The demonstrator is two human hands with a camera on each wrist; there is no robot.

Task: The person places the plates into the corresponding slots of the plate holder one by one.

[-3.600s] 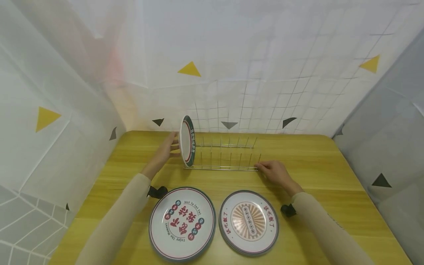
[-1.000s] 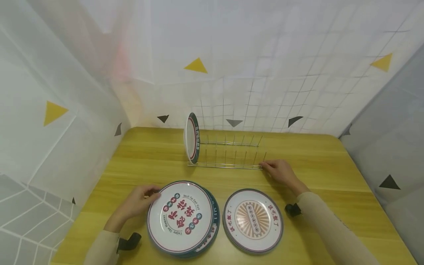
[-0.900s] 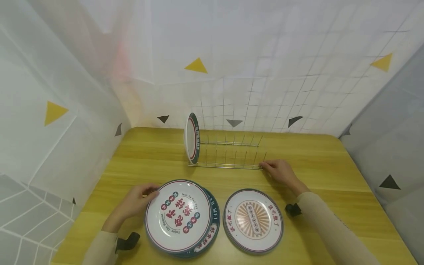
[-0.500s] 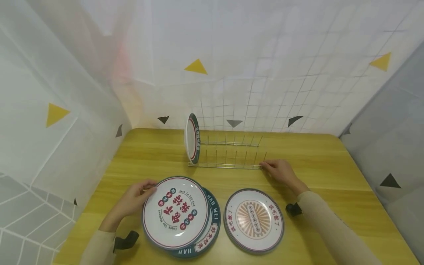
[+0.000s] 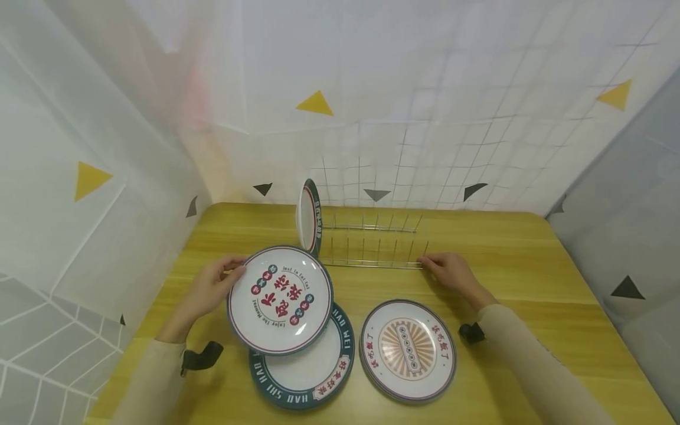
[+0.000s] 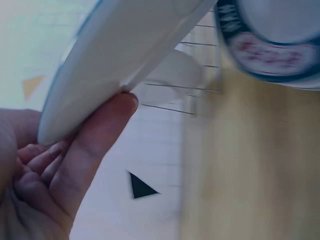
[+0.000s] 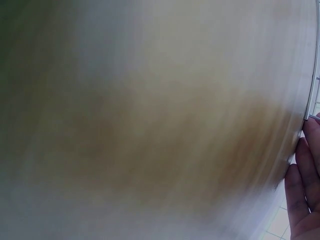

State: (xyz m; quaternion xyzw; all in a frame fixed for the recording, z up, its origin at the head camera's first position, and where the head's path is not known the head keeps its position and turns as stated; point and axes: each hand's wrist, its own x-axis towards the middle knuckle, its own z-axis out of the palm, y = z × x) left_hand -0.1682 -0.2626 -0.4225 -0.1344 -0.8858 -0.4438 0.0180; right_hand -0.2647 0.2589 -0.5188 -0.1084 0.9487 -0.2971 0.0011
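Observation:
My left hand [image 5: 209,286] pinches the left edge of a white plate [image 5: 281,301] with red writing, thumb on top and fingers beneath. The left wrist view shows this plate's pale underside [image 6: 120,60] tilted steeply above the fingers. Below it on the table lies a green-rimmed plate [image 5: 299,398], partly covered. My right hand [image 5: 451,274] grips the front right corner of a wire plate rack [image 5: 372,264]; in the right wrist view its fingers [image 7: 297,195] show at the frame's edge. Another green-rimmed plate [image 5: 308,215] stands upright in the rack's left end.
Right of the green-rimmed plate lies a stack of smaller plates [image 5: 409,351], the top one with an orange sunburst. Several upright wire prongs line the rack. A white sheet wall [image 5: 451,147] closes off the wooden table's [image 5: 504,254] back and sides.
The left hand went from the upright plate in the rack to the front plates. It has lifted the red-lettered plate up and away toward the rack, uncovering the green-rimmed one. The right hand stays put.

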